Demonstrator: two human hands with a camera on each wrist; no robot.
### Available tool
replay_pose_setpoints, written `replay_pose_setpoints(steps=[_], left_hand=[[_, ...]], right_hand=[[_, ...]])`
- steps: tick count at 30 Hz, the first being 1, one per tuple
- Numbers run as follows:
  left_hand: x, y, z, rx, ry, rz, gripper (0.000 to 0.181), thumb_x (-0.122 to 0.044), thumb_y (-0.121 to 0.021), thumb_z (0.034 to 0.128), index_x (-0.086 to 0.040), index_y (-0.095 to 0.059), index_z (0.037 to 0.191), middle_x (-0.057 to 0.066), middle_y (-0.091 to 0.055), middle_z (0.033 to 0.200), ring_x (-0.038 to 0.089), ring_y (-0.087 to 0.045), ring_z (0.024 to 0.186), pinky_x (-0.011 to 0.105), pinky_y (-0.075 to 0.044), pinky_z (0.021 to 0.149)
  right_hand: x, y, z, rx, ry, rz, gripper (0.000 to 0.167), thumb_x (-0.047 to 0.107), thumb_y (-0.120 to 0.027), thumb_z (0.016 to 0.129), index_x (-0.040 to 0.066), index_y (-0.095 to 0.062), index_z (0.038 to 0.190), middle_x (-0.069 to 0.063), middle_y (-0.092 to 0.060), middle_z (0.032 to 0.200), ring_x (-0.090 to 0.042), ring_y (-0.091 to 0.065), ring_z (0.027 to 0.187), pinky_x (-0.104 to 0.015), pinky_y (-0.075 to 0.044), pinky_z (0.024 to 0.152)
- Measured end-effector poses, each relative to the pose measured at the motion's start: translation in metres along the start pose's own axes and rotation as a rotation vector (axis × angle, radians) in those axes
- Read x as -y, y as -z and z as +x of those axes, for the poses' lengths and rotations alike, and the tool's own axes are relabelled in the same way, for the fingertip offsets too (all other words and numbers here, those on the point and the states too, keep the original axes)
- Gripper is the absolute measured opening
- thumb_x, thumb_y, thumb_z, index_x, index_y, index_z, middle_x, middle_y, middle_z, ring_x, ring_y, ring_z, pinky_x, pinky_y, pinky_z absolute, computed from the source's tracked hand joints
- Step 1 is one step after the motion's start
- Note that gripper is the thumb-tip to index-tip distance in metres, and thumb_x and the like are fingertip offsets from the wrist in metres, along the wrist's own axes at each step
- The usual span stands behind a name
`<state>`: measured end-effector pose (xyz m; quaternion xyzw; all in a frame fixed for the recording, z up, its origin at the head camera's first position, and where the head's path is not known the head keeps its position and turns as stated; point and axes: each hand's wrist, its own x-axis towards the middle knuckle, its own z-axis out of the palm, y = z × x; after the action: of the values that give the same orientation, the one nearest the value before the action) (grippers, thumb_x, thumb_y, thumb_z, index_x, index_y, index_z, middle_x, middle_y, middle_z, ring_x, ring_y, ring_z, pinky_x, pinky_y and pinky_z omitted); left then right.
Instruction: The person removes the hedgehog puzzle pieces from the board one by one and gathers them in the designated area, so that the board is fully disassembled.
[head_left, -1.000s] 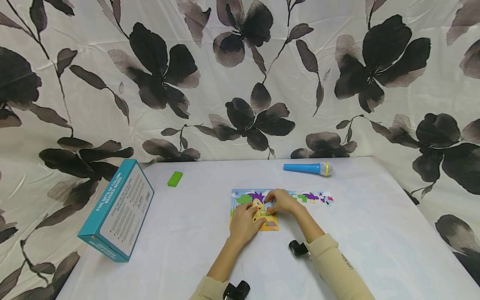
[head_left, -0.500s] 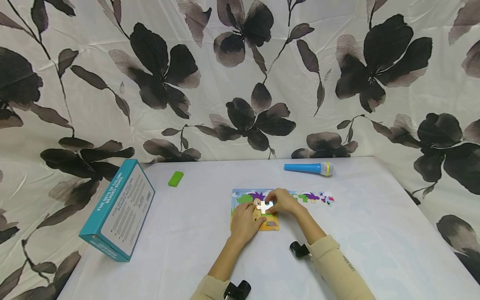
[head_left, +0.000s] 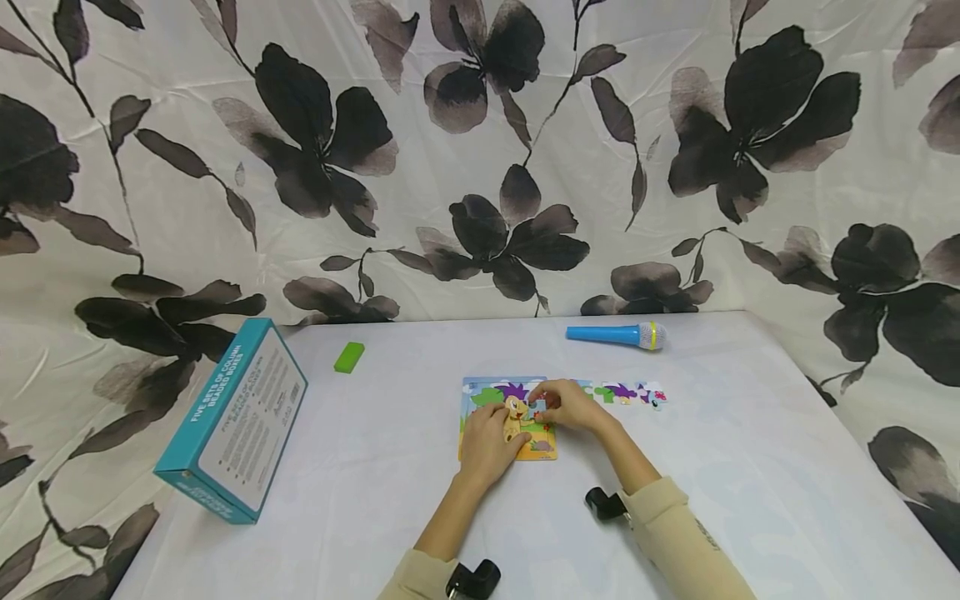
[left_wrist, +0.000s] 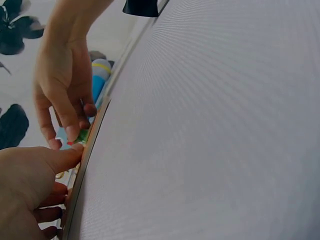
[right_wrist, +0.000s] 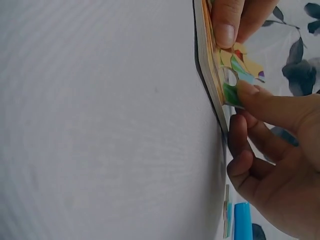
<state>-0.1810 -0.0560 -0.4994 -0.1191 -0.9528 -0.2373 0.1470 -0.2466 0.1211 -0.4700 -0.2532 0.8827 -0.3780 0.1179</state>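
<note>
A colourful picture puzzle (head_left: pixel 543 453) with a cartoon animal lies on the white table. My left hand (head_left: pixel 486 442) rests on its left part, thumb spread toward the lower middle. At the right side, my right hand (head_left: pixel 568 405) pinches a puzzle piece (right_wrist: pixel 231 94), green where it shows in the right wrist view. That piece stands tilted at the puzzle surface, close to the left fingertips (right_wrist: pixel 226 35); whether it is seated cannot be told. Right of the puzzle, several pieces (head_left: pixel 624 395) lie in a row, partly hidden by the right hand.
A blue toy microphone (head_left: pixel 611 335) lies at the back right. A small green block (head_left: pixel 349 357) is at the back left. A teal box (head_left: pixel 243 425) stands along the left edge. Floral cloth (head_left: pixel 495 167) hangs behind the table.
Half a second ago a white patch showed beside my right fingers on the puzzle; now printed colours show there. My right forearm has shifted slightly right. The left hand keeps its place.
</note>
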Motion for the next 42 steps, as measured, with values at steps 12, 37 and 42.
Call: replay_pose_setpoints(steps=[12,37,42], left_hand=[[0.0021,-0.0006,-0.0004,0.006,-0.004,-0.024,0.049,-0.035,-0.075,0.0777,0.002,-0.067,0.109,0.013,-0.061,0.116,0.03,-0.054,0.112,0.042,-0.039,0.101],[0.0031,-0.0001,-0.0008,0.024,-0.001,-0.024,0.052,-0.038,-0.074,0.0784,0.001,-0.066,0.112,0.012,-0.061,0.118,0.031,-0.053,0.114,0.042,-0.039,0.102],[0.0038,0.0002,-0.0016,0.022,-0.005,-0.029,0.052,-0.037,-0.075,0.0782,0.002,-0.066,0.112,0.013,-0.061,0.118,0.031,-0.053,0.115,0.043,-0.038,0.103]], right_hand=[[-0.001,0.0018,-0.002,0.011,0.019,0.059,0.012,0.007,-0.069,0.084,0.0,-0.069,0.093,-0.003,-0.059,0.073,-0.011,-0.047,0.066,-0.024,-0.043,0.061],[-0.0033,0.0033,-0.0052,-0.016,0.034,0.131,0.017,0.0,-0.061,0.087,-0.008,-0.066,0.101,-0.016,-0.069,0.091,-0.012,-0.06,0.075,-0.023,-0.048,0.064],[-0.0058,0.0042,-0.006,0.026,0.044,0.198,0.017,0.003,-0.062,0.088,-0.007,-0.067,0.1,-0.016,-0.069,0.092,-0.012,-0.059,0.074,-0.023,-0.047,0.062]])
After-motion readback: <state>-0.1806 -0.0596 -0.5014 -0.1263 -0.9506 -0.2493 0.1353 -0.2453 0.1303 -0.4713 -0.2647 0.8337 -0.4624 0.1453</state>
